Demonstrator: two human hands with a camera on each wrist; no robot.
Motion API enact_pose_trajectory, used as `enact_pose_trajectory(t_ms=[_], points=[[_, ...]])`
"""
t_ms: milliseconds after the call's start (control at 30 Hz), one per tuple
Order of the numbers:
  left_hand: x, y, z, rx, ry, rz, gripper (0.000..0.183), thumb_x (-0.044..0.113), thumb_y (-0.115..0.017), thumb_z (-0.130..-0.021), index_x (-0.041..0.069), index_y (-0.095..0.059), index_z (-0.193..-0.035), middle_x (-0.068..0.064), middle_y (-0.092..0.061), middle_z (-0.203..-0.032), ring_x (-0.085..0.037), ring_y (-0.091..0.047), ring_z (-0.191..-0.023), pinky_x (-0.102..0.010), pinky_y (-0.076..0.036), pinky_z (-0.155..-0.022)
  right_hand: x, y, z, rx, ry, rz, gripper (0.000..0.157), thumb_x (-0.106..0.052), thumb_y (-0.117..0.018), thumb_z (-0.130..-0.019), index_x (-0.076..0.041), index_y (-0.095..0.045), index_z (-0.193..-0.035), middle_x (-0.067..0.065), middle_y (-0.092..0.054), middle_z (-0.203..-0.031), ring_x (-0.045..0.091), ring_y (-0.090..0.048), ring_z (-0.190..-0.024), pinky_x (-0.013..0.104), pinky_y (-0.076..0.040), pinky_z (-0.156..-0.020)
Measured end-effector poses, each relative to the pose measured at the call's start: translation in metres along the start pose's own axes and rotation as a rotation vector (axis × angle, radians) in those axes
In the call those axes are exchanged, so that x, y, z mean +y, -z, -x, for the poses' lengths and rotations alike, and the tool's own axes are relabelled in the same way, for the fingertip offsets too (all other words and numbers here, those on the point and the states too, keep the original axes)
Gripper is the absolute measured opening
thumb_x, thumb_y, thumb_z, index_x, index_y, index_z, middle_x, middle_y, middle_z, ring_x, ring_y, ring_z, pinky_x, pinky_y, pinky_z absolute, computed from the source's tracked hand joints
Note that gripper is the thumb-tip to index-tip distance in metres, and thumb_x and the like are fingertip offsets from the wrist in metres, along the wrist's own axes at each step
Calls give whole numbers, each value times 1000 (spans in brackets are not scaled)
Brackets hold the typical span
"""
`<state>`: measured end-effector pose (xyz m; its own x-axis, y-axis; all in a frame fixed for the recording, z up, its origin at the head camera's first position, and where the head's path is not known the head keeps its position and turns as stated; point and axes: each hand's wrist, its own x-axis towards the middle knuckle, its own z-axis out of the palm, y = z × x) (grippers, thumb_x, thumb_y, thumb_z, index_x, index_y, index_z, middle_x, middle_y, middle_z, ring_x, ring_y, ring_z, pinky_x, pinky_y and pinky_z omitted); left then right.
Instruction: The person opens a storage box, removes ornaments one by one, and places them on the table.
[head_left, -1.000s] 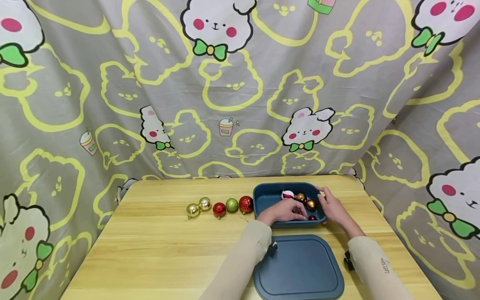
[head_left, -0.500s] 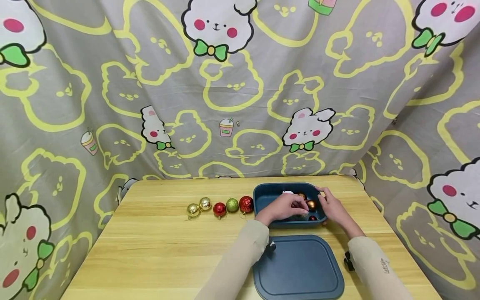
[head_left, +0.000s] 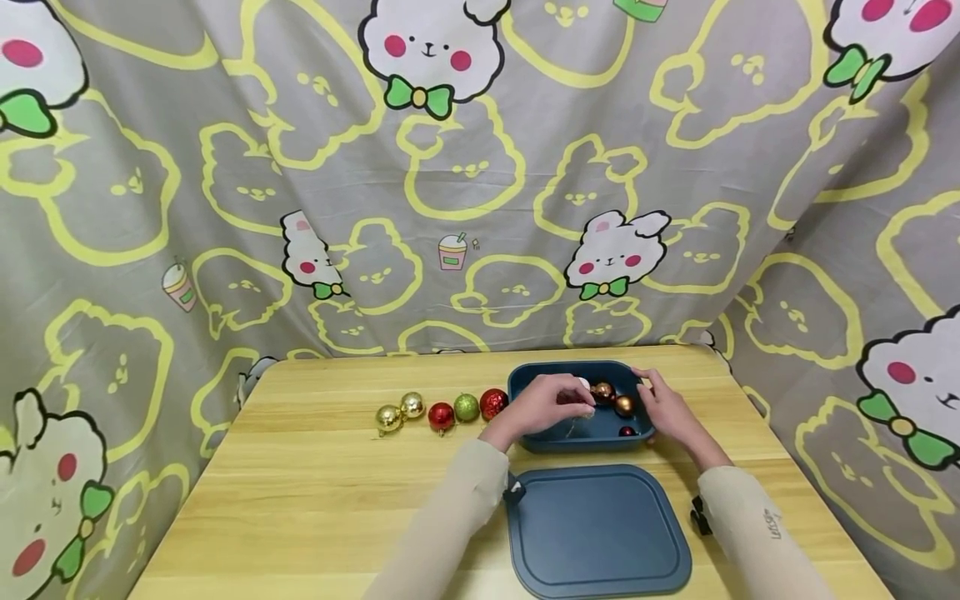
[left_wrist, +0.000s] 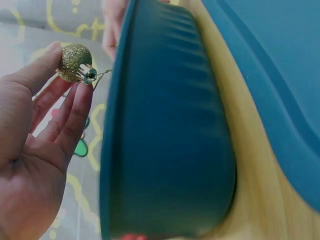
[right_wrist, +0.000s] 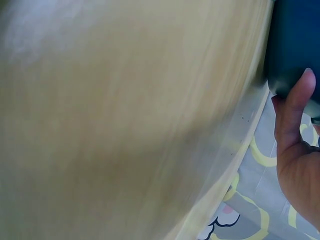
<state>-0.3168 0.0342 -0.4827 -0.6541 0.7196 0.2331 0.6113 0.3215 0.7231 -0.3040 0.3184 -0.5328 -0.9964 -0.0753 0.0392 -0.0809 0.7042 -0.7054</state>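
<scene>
My left hand is over the left part of a dark blue storage box. In the left wrist view its thumb and fingers pinch a gold glitter Christmas ball, with the metal cap and string toward the box. At the box's right end, my right hand grips the wall and rim; the right wrist view shows the thumb against the outer side. Inside the box lie a bronze ball, an orange-gold ball and a small dark red ball. A white ball is partly hidden behind my left hand.
Left of the box, a row holds two shiny gold balls, a red ball, a green ball and a red glitter ball. The blue lid lies flat before the box. A patterned curtain hangs behind the table.
My left hand has risen from low inside the box and moved left with the gold glitter ball. The right hand stays at the box's right end.
</scene>
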Motion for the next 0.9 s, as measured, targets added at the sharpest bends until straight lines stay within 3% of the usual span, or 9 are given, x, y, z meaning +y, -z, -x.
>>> enact_pose_trajectory(t_ms=[167, 367, 600, 900], points=[[-3, 13, 17, 37, -5, 27, 16, 29, -70, -101, 17, -76, -110, 8, -71, -104, 1, -64, -92, -17, -55, -88, -2, -1, 1, -13, -11, -50, 48, -30, -32, -115, -11, -32, -159, 30, -61, -105, 23, -61, -54, 39, -56, -47], [-9, 27, 39, 77, 21, 47, 17, 28, -69, -101, 16, -76, -111, 6, -71, -104, -3, -66, -94, -22, -57, -91, -1, 0, 0, -14, -9, -64, 48, -29, -32, -115, -10, -32, -159, 31, -60, -104, 24, -62, -52, 39, -56, -47], [-19, 40, 59, 144, 64, 78, 15, 27, -70, -100, 18, -77, -110, 6, -71, -102, -7, -67, -91, -25, -59, -84, 1, 0, -1, -24, -10, -54, 49, -29, -30, -115, -10, -30, -160, 32, -62, -109, 23, -63, -56, 39, -56, -50], [-32, 46, 84, 206, 131, 100, 19, 29, -72, -99, 15, -77, -111, 6, -71, -104, -8, -67, -90, -26, -59, -81, -2, 1, -2, -31, -23, -84, 51, -33, -29, -115, -11, -29, -161, 30, -59, -103, 25, -62, -52, 40, -57, -47]])
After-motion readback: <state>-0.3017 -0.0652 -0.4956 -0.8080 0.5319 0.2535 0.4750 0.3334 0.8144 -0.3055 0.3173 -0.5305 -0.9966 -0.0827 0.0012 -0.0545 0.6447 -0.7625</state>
